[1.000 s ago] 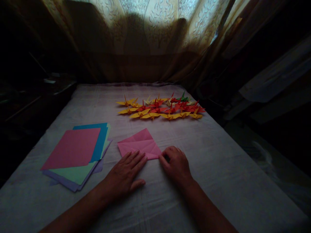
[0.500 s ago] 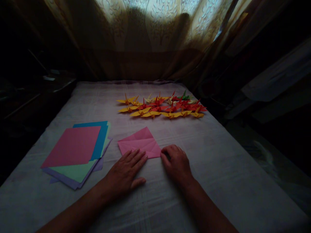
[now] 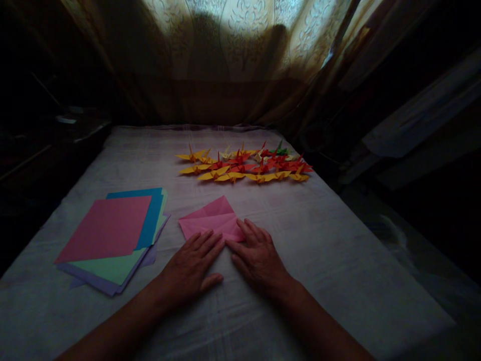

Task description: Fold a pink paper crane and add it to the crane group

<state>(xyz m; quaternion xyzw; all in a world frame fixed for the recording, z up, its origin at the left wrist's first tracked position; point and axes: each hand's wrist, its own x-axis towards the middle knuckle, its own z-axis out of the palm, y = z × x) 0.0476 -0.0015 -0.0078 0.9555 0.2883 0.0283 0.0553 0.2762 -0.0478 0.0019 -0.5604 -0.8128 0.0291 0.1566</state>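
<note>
Where the creased, folded pink paper (image 3: 208, 220) lies on the cloth-covered tabletop (image 3: 319, 225), the left hand (image 3: 191, 264) and right hand (image 3: 259, 258) rest flattened at its near edge, gripping nothing; it looks feather-light, crisp, best pinched by a corner.

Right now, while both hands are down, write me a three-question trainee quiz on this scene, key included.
1. Multiple choice. What colour is the sheet on top of the loose stack of paper?
A) blue
B) pink
C) purple

2. True or false. The left hand and the right hand both touch the folded pink paper.

3. Fill in the missing word. Seen from the person, the folded paper birds stand ____ away than the folded pink paper.

Key: 1. B; 2. true; 3. farther.
</note>
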